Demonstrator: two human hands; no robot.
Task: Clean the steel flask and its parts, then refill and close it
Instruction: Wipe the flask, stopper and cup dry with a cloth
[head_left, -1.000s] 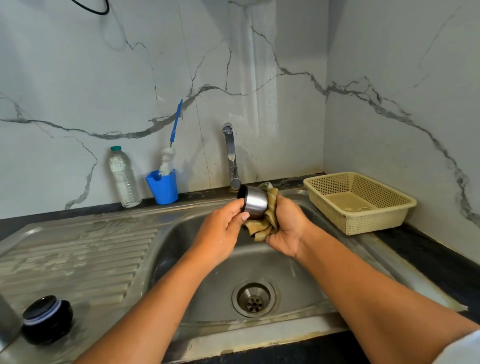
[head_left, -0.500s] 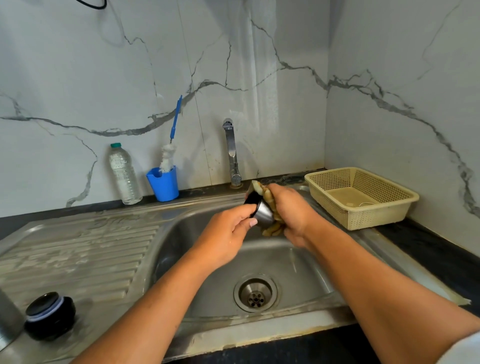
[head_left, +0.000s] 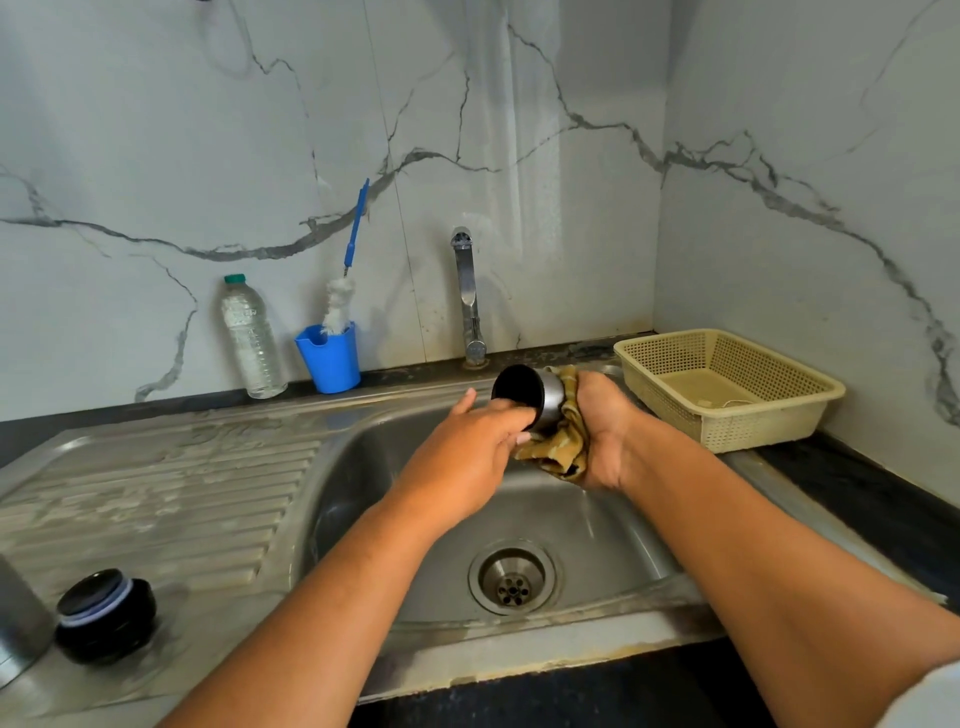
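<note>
Over the sink basin my left hand pinches the rim of the steel flask cup, whose dark open mouth faces left towards me. My right hand grips a yellow-brown cloth wrapped against the cup's base and side. The black flask stopper stands on the draining board at the lower left. Beside it, at the frame's left edge, shows part of the steel flask body.
The tap rises behind the basin, with no water running. A plastic water bottle and a blue holder with a bottle brush stand at the back wall. A cream plastic basket sits at the right.
The cup has turned in my hands, so its dark open mouth now faces me. My right hand and the cloth have shifted round its base.
</note>
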